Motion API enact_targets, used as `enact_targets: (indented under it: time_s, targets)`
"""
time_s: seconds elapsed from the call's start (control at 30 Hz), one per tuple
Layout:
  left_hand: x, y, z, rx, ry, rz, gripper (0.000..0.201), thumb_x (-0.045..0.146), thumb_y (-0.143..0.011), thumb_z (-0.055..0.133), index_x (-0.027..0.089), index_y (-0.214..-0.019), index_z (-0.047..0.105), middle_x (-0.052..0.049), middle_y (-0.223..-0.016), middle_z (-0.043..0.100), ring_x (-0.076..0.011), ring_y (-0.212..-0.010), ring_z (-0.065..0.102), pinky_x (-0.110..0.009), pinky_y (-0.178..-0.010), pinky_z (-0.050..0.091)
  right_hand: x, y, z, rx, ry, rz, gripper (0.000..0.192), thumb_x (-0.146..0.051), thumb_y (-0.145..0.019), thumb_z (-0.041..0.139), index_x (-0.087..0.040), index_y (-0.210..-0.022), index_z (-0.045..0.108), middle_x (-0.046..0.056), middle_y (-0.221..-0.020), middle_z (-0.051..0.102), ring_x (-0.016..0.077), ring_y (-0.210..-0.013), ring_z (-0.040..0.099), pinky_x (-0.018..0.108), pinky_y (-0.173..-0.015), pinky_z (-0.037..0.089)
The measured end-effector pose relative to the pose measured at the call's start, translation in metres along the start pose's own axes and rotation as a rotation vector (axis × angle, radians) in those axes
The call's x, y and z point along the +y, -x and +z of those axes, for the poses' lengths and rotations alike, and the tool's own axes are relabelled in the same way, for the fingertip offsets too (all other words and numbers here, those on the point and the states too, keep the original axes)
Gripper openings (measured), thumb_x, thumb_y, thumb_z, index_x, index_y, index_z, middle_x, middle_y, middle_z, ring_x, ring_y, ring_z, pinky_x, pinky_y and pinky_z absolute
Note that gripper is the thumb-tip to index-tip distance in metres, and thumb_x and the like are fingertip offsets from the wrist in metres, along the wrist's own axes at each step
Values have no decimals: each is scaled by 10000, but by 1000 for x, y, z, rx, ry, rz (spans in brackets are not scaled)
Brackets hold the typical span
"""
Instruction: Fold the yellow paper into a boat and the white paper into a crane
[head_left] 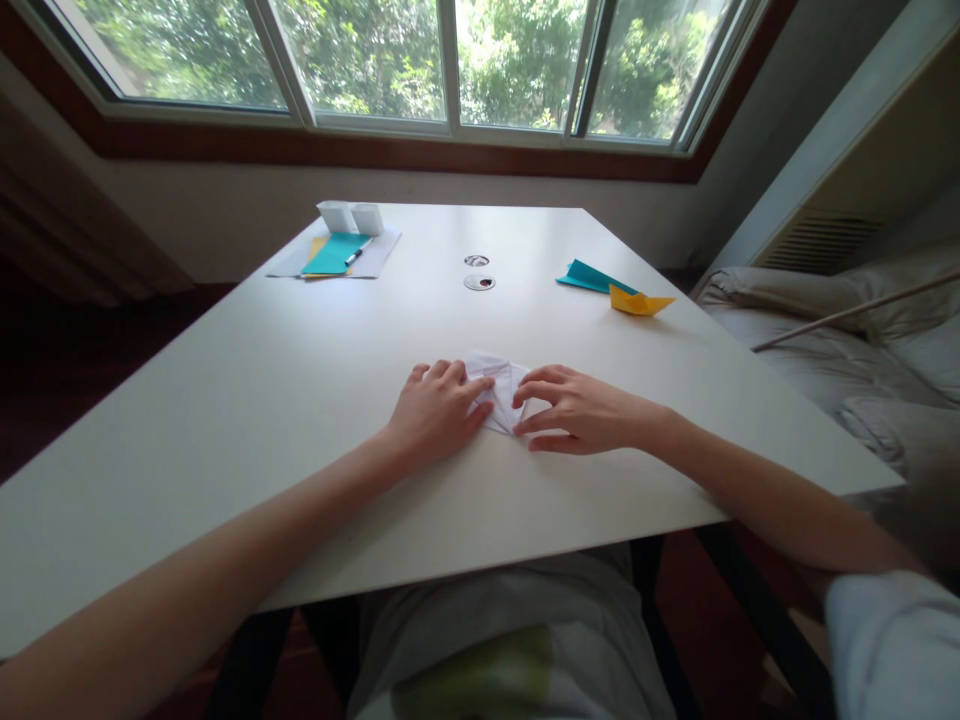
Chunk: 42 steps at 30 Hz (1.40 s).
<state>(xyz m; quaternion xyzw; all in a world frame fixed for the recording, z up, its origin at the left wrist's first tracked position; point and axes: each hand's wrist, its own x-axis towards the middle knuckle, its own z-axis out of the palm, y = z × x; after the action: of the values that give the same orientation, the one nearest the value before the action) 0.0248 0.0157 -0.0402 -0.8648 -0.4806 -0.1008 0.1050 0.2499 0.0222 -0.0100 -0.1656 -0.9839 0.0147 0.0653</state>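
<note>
A small piece of folded white paper point(496, 405) with crease lines lies on the table between my hands. My left hand point(442, 400) rests at its left side; the thumb and index finger hold it down against the tabletop. From the right, my right hand point(574, 410) has curved fingers on the paper's right edge, with fingertips gripping it there. Fingers partly cover both sides of the paper, so its full shape is hidden.
On the white table point(300, 400), a yellow paper boat point(639, 302) and a teal folded paper plane point(596, 277) stand right. Back left are teal sheets point(337, 252), a pen point(357, 252) and white containers point(351, 217). Two round discs point(478, 283) lie mid-table.
</note>
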Motion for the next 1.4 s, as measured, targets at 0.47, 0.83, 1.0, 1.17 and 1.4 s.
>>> enact_targets:
  time_s: [0.47, 0.83, 1.0, 1.17, 1.4]
  targets:
    - [0, 0, 3, 14, 12, 5, 333, 385, -884, 406, 297, -1161, 568, -97, -1073, 559, -266, -1019, 493, -427, -854, 371, 10, 2, 2, 109, -66, 77, 234, -305, -886, 475, -204, -925, 682, 75, -969, 643, 180, -892, 549, 340, -823, 430]
    - [0, 0, 3, 9, 27, 16, 328, 362, -888, 400, 282, -1158, 567, -93, -1058, 557, -260, -1009, 490, -425, -853, 375, 5, -1, 5, 59, -47, 5, 249, -306, -897, 463, -222, -974, 683, 68, -981, 641, 180, -926, 534, 338, -845, 407]
    - [0, 0, 3, 17, 28, 15, 327, 357, -883, 409, 277, -1155, 571, -94, -1042, 569, -263, -1005, 487, -425, -849, 374, 5, -1, 4, 45, -41, -6, 246, -300, -897, 463, -224, -979, 681, 70, -987, 634, 177, -926, 534, 333, -845, 402]
    - [0, 0, 2, 9, 33, 14, 321, 353, -882, 411, 273, -1148, 573, -93, -1047, 570, -266, -1011, 489, -429, -850, 372, 4, -1, 5, 31, -40, -9, 239, -304, -897, 464, -225, -964, 679, 71, -981, 631, 177, -928, 530, 332, -855, 395]
    - [-1, -1, 4, 15, 70, 88, 321, 292, -899, 386, 220, -1174, 537, -85, -1131, 571, -253, -1050, 488, -411, -877, 362, 1, -4, 4, 20, -41, -8, 244, -299, -901, 455, -223, -975, 675, 69, -984, 633, 177, -931, 531, 328, -856, 395]
